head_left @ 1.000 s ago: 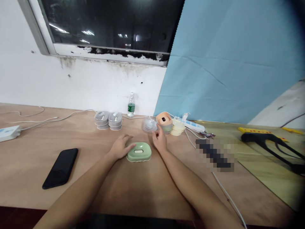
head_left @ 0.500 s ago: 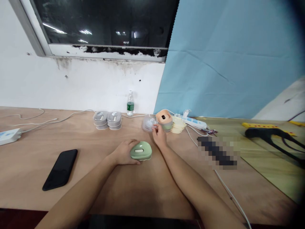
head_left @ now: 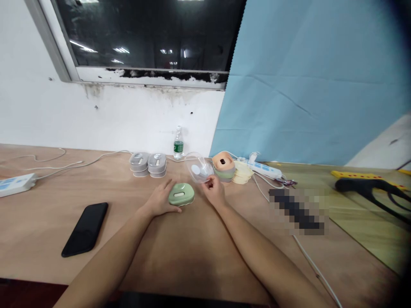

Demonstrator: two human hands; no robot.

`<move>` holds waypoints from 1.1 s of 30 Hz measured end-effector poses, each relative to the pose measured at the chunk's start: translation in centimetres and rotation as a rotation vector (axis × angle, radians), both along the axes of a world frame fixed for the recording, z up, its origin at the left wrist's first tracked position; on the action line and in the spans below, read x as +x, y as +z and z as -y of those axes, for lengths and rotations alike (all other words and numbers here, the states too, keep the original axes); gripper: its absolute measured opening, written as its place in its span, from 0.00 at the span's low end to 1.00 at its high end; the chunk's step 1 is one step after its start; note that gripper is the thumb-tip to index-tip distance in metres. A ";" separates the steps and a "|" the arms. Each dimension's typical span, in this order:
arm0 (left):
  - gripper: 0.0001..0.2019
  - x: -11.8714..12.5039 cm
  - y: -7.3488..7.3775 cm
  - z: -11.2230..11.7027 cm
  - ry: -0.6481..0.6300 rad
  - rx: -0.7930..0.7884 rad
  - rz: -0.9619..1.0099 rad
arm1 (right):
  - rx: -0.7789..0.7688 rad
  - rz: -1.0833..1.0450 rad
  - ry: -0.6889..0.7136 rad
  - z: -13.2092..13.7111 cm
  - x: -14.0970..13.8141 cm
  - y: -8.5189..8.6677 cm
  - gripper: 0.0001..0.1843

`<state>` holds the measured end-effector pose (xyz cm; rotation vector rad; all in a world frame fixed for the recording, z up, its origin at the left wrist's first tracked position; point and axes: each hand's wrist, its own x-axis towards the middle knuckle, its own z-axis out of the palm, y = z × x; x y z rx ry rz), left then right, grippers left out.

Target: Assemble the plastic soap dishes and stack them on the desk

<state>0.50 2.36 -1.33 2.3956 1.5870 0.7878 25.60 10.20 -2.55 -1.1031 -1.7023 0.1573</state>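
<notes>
A green oval soap dish (head_left: 189, 193) with a pale slot in its middle rests on the wooden table (head_left: 180, 256). My left hand (head_left: 159, 199) is at its left side with fingers and thumb spread apart, close around the edge. Whether the fingertips touch the dish is hard to tell. My right hand (head_left: 214, 193) pinches the lower right edge of a clear plastic cover (head_left: 203, 164), which is tilted up above the table behind the dish. A white round label shows on the cover.
Two grey stacks with clear covers (head_left: 138, 159) stand at the back left, near a water bottle (head_left: 178, 147). Behind my right hand are an orange dish (head_left: 223, 159) and cream pieces (head_left: 243, 172). A phone (head_left: 85, 229) lies left; cables and a power strip (head_left: 265, 169) lie right.
My right hand has lifted and tilted the clear cover, bringing it nearer. My left hand has loosened from around the green dish, its fingers now more spread. The view has shifted slightly.
</notes>
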 end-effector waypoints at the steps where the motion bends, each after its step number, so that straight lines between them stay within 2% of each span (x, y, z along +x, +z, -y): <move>1: 0.56 -0.2 -0.1 -0.1 0.025 0.041 0.013 | 0.015 0.020 0.018 0.5 -0.3 0.1 0.16; 5: 0.49 -0.3 0.2 -0.2 0.132 0.253 0.136 | 0.062 0.116 0.163 2.6 -1.3 0.7 0.17; 8: 0.42 -0.1 0.9 0.2 0.117 0.334 0.195 | 0.033 0.201 0.284 3.5 -1.6 1.0 0.20; 12: 0.32 0.1 1.5 0.8 0.161 0.319 0.213 | -0.035 0.177 0.268 3.7 -1.4 1.2 0.22; 15: 0.29 0.2 1.7 1.2 0.201 0.330 0.219 | -0.092 0.088 0.263 3.4 -1.2 1.2 0.20; 20: 0.31 0.3 2.0 1.7 0.131 0.221 0.282 | -0.341 -0.036 0.371 2.4 -1.5 1.0 0.22; 24: 0.25 0.5 2.2 1.8 0.219 0.092 0.270 | -0.515 0.020 0.430 1.8 -1.9 0.9 0.26; 29: 0.22 0.7 2.4 1.7 0.344 0.035 0.296 | -0.500 0.123 0.431 1.7 -1.9 1.1 0.28; 33: 0.23 0.7 2.6 1.5 0.403 0.006 0.241 | -0.511 0.118 0.405 1.6 -2.1 0.9 0.30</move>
